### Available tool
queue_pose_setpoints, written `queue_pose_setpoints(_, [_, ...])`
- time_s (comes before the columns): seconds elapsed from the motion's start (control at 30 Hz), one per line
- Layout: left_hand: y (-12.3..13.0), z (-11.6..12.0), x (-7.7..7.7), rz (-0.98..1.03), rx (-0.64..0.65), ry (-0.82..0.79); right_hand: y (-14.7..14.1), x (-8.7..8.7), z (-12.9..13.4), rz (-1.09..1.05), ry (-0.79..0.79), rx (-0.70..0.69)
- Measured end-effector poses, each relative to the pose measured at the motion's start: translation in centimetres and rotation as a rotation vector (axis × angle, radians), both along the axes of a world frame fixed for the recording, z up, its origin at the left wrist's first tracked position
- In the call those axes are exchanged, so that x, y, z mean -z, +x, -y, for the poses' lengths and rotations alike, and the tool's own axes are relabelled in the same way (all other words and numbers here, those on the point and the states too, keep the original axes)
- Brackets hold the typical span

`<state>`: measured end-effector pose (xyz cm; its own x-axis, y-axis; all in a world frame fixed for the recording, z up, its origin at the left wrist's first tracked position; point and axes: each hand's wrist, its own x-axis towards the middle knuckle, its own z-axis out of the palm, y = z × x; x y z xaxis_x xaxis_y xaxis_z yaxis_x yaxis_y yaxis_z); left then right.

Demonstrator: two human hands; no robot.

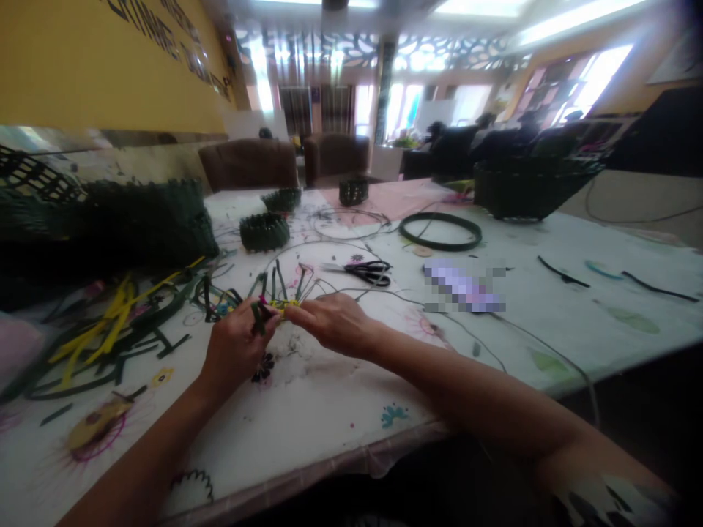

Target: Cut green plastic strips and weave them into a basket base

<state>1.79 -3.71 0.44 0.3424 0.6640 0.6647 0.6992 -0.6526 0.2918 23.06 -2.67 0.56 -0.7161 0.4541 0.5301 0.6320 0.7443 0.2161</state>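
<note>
Both hands work at a small woven piece (291, 302) above the near part of the table. It has a yellow band, and dark green strips stand up from it. My left hand (236, 340) is closed on its left side, with a short green strip sticking out by the fingers. My right hand (337, 322) pinches the right end of the band between thumb and fingers. What lies between the fingertips is partly hidden. Just beyond the piece, black-handled scissors (373, 272) lie on the cloth. Loose yellow strips (99, 340) and green strips (176, 300) are heaped to the left.
Small green baskets (264, 232) stand farther back, with a green ring (439, 244) to their right. Large dark baskets (159, 216) crowd the left side; another big basket (535, 190) is at right. A thin cord (466, 326) crosses the table. Chairs (247, 161) stand behind.
</note>
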Motion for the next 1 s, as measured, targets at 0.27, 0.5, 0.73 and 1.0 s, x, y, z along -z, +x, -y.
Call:
queue_pose_setpoints(0.27, [-0.2,-0.3,0.3,-0.151,0.102,0.045,0.1,-1.2,0.7,-0.024,0.124,-0.053])
queue_pose_setpoints(0.5, [0.0,0.0,0.6,-0.089,0.014,0.042,0.2,-1.0,0.2,-0.146,0.244,-0.076])
queue_pose_setpoints(0.73, [-0.1,0.0,0.2,0.066,-0.097,-0.08,0.1,-0.8,0.5,-0.136,0.305,-0.122])
queue_pose_setpoints(1.0, [-0.1,0.3,0.3,0.063,-0.06,-0.089,-0.8,-0.1,0.2,-0.124,0.267,-0.06])
